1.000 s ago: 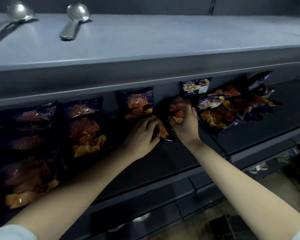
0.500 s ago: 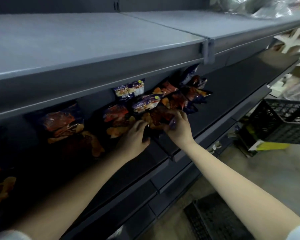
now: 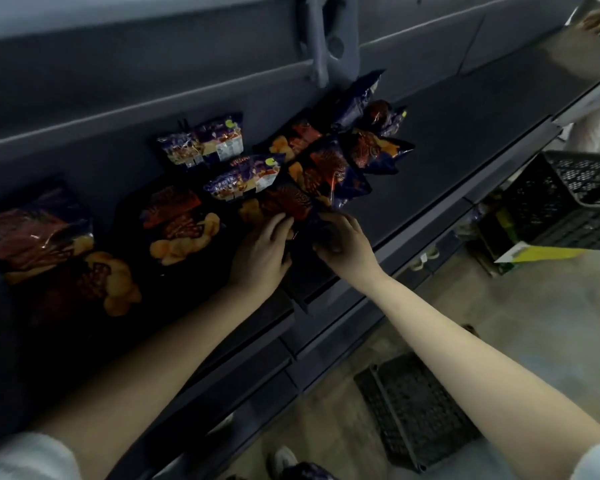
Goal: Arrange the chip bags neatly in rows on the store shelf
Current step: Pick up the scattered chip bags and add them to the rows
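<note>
On the dark grey shelf, centre of view, both hands meet at one item: the front chip bag, dark w/ red-orange print. It lies flat at the near edge of a loose pile of similar bags, which overlap at mixed angles.

Grip status:
- L hand: back of hand up, fingers curled onto the bag's near-left edge; gripping it. Thumb contact pt not visible.
- R hand: fingers curled round the bag's near-right corner; gripping it.

Adjacent items on shelf:
- Purple bag: just behind-left of the front chip bag, touching it.
- Small purple packs: two, side by side at the shelf's back wall.
- Upright bag: at rear of pile, tilted, near the shelf post.
- Flat bag: left of the hands, apart from the pile, label up.
- Far-left bags: overlapping, in deep shadow; detail unclear.

Off-shelf:
- Black mesh crate at right, w/ a yellow-green carton just below it in view.
- Second crate on the floor, partly behind the R forearm.
- Shoe at bottom edge.
</note>
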`<state>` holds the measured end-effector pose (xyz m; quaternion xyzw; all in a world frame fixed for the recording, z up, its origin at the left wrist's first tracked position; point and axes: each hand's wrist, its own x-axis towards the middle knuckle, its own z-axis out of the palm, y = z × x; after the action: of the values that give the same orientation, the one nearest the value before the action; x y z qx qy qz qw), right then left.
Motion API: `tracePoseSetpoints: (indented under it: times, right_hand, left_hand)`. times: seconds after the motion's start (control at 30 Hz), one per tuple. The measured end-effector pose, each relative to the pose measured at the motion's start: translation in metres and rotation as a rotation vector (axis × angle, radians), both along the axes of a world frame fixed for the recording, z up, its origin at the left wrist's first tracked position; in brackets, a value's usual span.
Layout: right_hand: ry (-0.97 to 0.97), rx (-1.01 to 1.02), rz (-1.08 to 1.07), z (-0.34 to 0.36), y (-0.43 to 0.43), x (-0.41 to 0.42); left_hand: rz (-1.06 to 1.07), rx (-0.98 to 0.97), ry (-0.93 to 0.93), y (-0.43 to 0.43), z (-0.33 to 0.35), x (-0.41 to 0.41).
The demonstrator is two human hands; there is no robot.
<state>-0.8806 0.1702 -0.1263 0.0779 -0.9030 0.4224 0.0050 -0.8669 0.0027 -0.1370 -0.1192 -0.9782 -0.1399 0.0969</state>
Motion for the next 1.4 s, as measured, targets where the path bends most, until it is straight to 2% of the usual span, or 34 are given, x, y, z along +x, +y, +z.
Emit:
tracePoseSetpoints:
  times: [0.27,0.43,0.6,0.77,0.9,1.03,1.23,1.33,1.4]
  right_hand:
    - [0.069,-0.182,-0.110,-0.001,0.008,-0.008]
    - [0.161,-0.358,-0.166,0.025,-0.001,-0.005]
    - [0.042,-0.602,-0.275,0.051,-0.020,0.008]
    - [0.081,-0.825,-0.262,0.077,-0.053,0.031]
    - [0.030,-0.972,-0.085,0.094,-0.101,0.056]
    - [-0.104,-1.088,0.126,0.094,-0.165,0.090]
    - [-0.326,-1.072,0.267,0.087,-0.241,0.132]
    - [-0.424,-1.018,0.376,0.083,-0.276,0.153]
    - [-0.461,-0.962,0.475,0.082,-0.297,0.168]
  left_hand:
    - [-0.024,0.119,0.100,-0.002,0.007,0.005]
    - [-0.027,0.239,0.201,0.000,0.034,0.008]
    - [-0.113,0.319,0.315,0.002,0.058,0.019]
    - [-0.110,0.332,0.501,-0.027,0.082,0.047]
    - [-0.092,0.300,0.617,-0.065,0.094,0.081]
    - [-0.014,0.268,0.624,-0.116,0.096,0.125]
    - [0.146,0.198,0.620,-0.200,0.094,0.200]
    - [0.393,0.381,0.568,-0.242,0.102,0.235]
    - [0.560,0.707,0.473,-0.267,0.110,0.259]
